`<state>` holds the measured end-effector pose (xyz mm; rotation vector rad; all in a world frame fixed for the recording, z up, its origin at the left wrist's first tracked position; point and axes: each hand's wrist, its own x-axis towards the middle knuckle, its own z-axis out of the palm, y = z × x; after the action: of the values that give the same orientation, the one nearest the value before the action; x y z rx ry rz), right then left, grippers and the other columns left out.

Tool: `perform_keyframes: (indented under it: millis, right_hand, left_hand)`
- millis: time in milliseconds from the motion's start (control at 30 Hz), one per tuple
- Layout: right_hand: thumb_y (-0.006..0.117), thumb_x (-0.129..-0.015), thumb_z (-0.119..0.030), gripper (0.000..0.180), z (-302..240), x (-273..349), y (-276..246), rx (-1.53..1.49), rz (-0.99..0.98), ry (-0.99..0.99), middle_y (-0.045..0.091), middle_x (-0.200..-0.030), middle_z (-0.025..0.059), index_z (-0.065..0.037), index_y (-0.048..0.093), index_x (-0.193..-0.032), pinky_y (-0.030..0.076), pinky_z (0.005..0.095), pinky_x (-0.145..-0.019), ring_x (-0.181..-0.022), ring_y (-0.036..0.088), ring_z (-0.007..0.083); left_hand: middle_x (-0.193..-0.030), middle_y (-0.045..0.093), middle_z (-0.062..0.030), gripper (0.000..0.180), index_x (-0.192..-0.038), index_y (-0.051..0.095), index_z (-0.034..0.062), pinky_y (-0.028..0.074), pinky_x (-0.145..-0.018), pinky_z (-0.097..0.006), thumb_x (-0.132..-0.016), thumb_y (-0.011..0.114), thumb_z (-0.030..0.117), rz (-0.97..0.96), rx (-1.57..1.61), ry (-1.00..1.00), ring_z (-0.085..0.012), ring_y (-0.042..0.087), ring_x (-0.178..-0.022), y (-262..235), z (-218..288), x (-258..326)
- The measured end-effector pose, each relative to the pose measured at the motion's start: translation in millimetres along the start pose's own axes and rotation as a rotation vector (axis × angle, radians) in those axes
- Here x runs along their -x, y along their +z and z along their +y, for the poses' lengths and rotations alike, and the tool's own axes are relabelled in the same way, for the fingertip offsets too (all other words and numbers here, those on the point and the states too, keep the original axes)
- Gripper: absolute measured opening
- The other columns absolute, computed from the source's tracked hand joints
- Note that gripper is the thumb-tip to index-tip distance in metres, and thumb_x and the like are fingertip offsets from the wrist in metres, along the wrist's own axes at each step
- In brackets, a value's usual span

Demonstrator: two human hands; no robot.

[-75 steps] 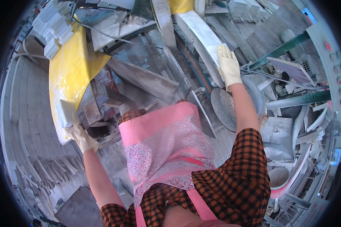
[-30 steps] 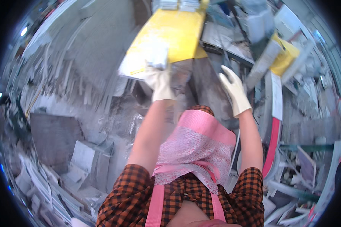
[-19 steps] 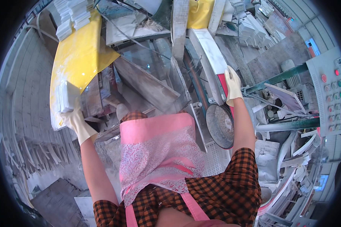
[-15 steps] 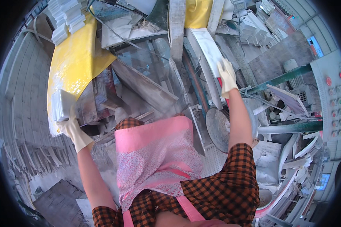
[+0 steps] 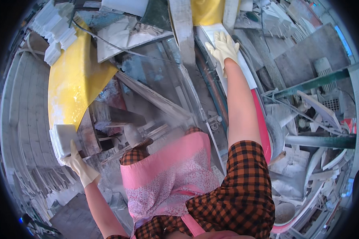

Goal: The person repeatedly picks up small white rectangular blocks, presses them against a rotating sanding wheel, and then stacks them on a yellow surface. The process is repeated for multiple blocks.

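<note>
Cream rubber gloves cover both my hands. On the left, my left hand (image 5: 76, 161) grips a small stack of white tiles (image 5: 64, 136) at the near end of a wet yellow sheet (image 5: 68, 97), its thumb across the top face. My right hand (image 5: 223, 48) lies flat with fingers spread on a long white marble-like strip (image 5: 244, 71). That strip rests along a narrow machine bed, and a red belt (image 5: 260, 115) shows just past its near end. My palm and fingers hide part of the strip.
More white tile stacks (image 5: 54, 32) stand at the far left. Two upright posts flank a yellow curtain (image 5: 207, 14) at the far end of the bed. A leaning board (image 5: 153, 95) crosses the middle. Green rails (image 5: 321, 141) and scrap pieces fill the right side.
My right hand has moved forward along the strip, from its near end to farther up, with fingers now spread. My left hand and the tiles sit lower in view, nearer the yellow sheet's near end.
</note>
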<state>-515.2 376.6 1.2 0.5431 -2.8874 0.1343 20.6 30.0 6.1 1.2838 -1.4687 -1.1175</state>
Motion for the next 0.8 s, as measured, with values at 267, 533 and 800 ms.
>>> perform_keyframes:
  millis: [267, 533, 800]
  right_hand:
    - [0.04, -0.103, -0.052, 0.068, 25, 45, -19, -0.034, -0.211, 0.045, 0.018, -0.171, 0.0023, -0.023, 0.025, -0.163, 0.009, 0.0573, -0.125, -0.157, 0.013, 0.0249]
    - [0.039, -0.104, -0.051, 0.066, 58, 136, -45, 0.025, -0.278, 0.047, 0.019, -0.17, 0.0032, -0.023, 0.025, -0.162, 0.013, 0.0564, -0.125, -0.157, 0.016, 0.0252]
    - [0.06, -0.095, -0.028, 0.071, 140, 220, -86, -0.529, -0.184, -0.192, 0.03, -0.164, 0.0172, -0.015, 0.033, -0.159, 0.023, 0.0439, -0.124, -0.154, 0.024, 0.0328]
  left_hand:
    - [-0.133, 0.055, -0.0212, 0.083, -0.141, 0.039, -0.0095, 0.045, -0.102, -0.041, -0.087, 0.08, 0.037, 0.017, -0.027, 0.089, -0.0271, 0.056, -0.113, 1, -11, -15]
    - [-0.114, 0.067, -0.0283, 0.083, -0.127, 0.048, -0.0151, 0.053, -0.093, -0.041, -0.075, 0.091, 0.033, 0.143, -0.142, 0.11, -0.0327, 0.067, -0.102, 7, -22, -31]
    - [-0.119, 0.062, -0.0169, 0.08, -0.136, 0.043, -0.005, 0.053, -0.087, -0.039, -0.078, 0.089, 0.027, 0.03, 0.055, 0.063, -0.0233, 0.061, -0.1, 13, -7, -20]
